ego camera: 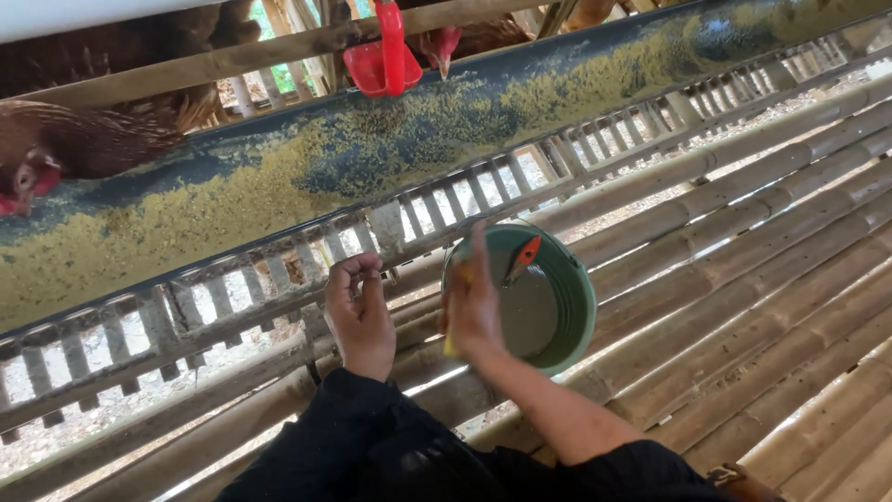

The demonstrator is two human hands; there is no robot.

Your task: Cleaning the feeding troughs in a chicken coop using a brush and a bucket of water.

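Hen-house feeding, head view. We hold the green bowl (557,311) just below the feed trough (372,158); tipped on edge, it could slip and roll across the bamboo slats (743,307). Our right hand (472,307) clasps its near rim; our left hand (360,316) is curled closed, apparently empty.

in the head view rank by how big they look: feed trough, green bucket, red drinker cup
1. feed trough, spans the whole frame
2. green bucket, at the right hand
3. red drinker cup, smallest, though it hangs farther from the camera
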